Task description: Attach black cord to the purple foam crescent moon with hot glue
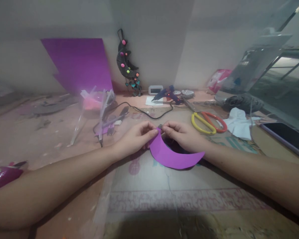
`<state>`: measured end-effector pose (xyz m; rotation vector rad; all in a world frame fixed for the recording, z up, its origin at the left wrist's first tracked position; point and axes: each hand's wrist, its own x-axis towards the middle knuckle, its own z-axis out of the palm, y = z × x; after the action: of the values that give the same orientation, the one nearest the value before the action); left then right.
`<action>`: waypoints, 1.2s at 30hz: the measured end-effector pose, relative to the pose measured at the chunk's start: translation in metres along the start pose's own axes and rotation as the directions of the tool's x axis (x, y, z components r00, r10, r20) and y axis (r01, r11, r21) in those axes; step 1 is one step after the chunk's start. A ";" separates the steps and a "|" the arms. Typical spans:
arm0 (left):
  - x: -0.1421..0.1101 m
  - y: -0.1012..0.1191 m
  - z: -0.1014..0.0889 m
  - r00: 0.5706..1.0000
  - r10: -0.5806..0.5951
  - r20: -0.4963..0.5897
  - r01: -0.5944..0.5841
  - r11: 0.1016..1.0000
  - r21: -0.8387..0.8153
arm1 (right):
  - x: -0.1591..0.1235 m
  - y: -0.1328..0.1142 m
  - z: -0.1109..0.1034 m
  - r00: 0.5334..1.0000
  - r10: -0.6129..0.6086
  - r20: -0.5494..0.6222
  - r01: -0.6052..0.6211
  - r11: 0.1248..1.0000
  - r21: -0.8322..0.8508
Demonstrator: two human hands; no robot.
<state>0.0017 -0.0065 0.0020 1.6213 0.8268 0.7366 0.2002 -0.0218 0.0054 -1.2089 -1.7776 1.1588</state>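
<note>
A purple paper crescent (173, 158) hangs above the cardboard, its upper tip between the thumb and fingers of my left hand (145, 134). Its other tip points right, close to my right wrist. My right hand (177, 132) is pinched closed beside the upper tip. A small dark grey piece (159, 126) shows between the two hands at that tip; I cannot tell what it is or which fingers grip it. Right of my right hand lie scissors (203, 123) with one yellow and one red handle loop.
A glue gun (169, 95) with a lit red light lies at the back by a small white clock (155, 89). A dark crescent ornament (127, 63) and purple sheets (82, 63) stand against the wall. Grey yarn (244, 102), white cloth (239, 123) and a phone (287, 137) lie right.
</note>
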 end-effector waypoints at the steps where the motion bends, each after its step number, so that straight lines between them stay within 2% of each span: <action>1: 0.000 0.000 0.000 1.000 -0.003 0.000 0.003 1.000 0.001 | 0.000 0.000 0.000 1.000 -0.012 -0.003 0.012 0.999 -0.031; 9: -0.001 -0.001 0.000 1.000 0.006 0.001 -0.006 1.000 0.020 | 0.001 0.000 0.000 0.999 -0.042 0.007 0.042 0.994 -0.100; 18: 0.001 -0.002 -0.003 0.999 -0.043 0.015 0.041 0.990 0.133 | -0.001 -0.008 0.001 1.000 -0.018 0.005 0.018 0.998 -0.056; 21: 0.001 -0.003 -0.003 0.999 -0.050 0.014 0.048 0.993 0.111 | 0.000 -0.009 0.002 1.000 -0.012 0.021 0.013 0.999 -0.033; 26: 0.003 -0.006 -0.003 0.999 -0.032 0.013 0.032 0.999 0.039 | 0.002 -0.006 0.000 0.999 -0.030 0.021 0.031 0.995 -0.092; 36: 0.003 -0.007 0.000 0.997 -0.074 -0.004 0.074 0.997 -0.008 | 0.003 -0.005 0.003 0.999 -0.036 0.033 0.038 0.998 -0.054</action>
<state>0.0022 -0.0033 -0.0045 1.5743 0.8814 0.6907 0.1945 -0.0210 0.0093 -1.1902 -1.8583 1.1208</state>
